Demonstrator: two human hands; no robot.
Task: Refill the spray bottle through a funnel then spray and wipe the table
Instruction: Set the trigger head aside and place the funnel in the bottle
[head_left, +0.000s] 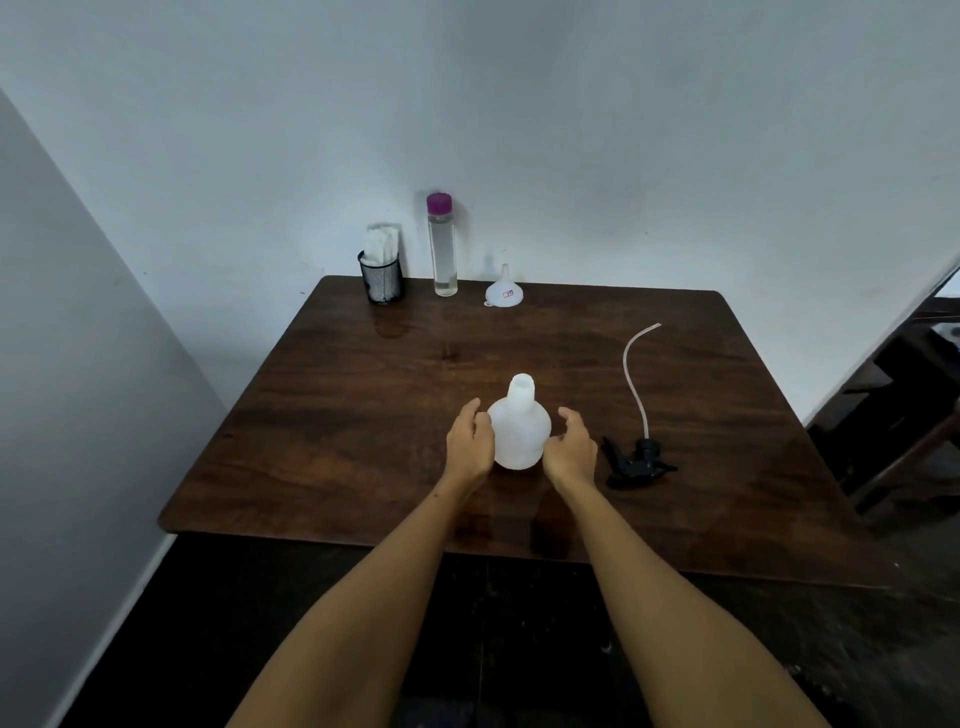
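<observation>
Steadying the uncapped spray bottle (519, 434) near the middle of the worktop (311, 415), somewhat toward its near edge. Head view: the left hand (469, 441) lies against the bottle's left flank with fingers (470, 410) loosely curved, touching or all but touching; the right hand (571, 451) is cupped just beside the right flank, fingers spread and closed on nothing. The bottle is translucent white plastic, round-shouldered, with a short open neck standing upright. Its black trigger head (636, 461) lies on its side just right of the right hand, a thin, pale, curved dip tube (635, 364) trailing toward the far right corner. Along the far edge stand a small white plastic funnel (504, 291), mouth down and spout up, a tall clear cylinder of liquid with a purple cap (443, 249), and, toward the far left corner, a black mesh cup (382, 278) holding white folded papers. The wood-grain surface is dark and glossy. Judged step: bottle opened, funnel not yet fitted. The next move calls for fetching the funnel, inverting it and seating its spout in the neck while one hand braces the light bottle
</observation>
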